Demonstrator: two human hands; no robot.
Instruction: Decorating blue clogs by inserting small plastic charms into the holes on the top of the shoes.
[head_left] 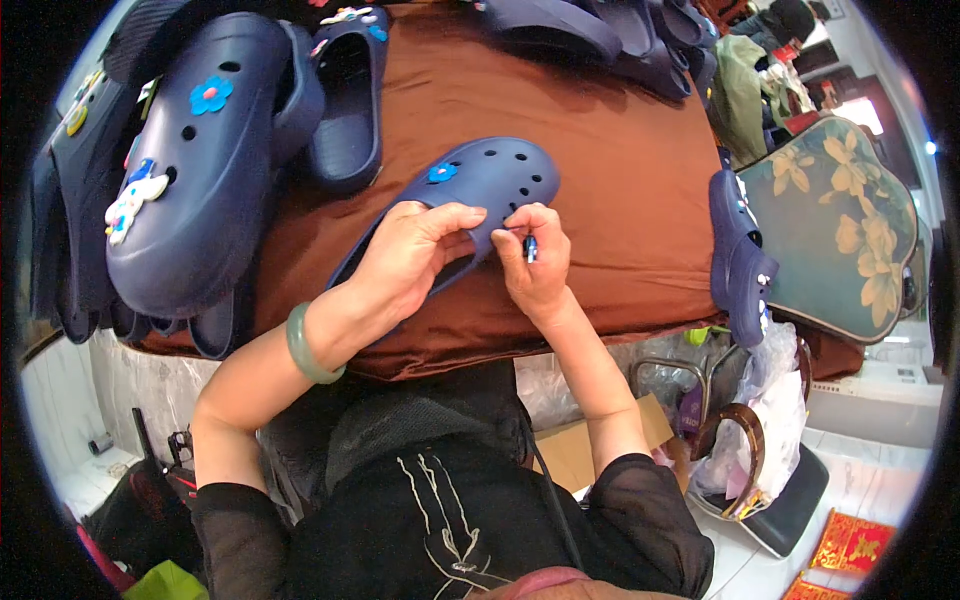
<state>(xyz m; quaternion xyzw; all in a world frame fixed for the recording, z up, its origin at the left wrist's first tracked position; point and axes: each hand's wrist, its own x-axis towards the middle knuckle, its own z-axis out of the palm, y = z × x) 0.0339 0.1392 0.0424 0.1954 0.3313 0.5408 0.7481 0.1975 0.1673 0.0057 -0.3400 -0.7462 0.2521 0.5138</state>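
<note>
A navy blue clog (pixel 508 172) with holes in its upper lies on the brown cloth, its toe pointing away to the right. One blue flower charm (pixel 441 173) sits on its upper. My left hand (pixel 405 255) grips the clog by the rim of its foot opening, thumb on top, the other fingers partly hidden inside. Thumb and fingers of my right hand (pixel 535 255) are pinched together against the clog's right side, beside its holes. A small blue and white piece (pixel 531 248) shows in that hand; its kind cannot be made out.
Brown cloth (pixel 620 190) covers the table. Stacked navy clogs (pixel 200 150) with flower and rabbit charms stand at the left. More clogs (pixel 600 35) lie along the far edge, and a pair (pixel 742 250) sits at the right edge. Beyond is a floral-backed chair (pixel 840 230).
</note>
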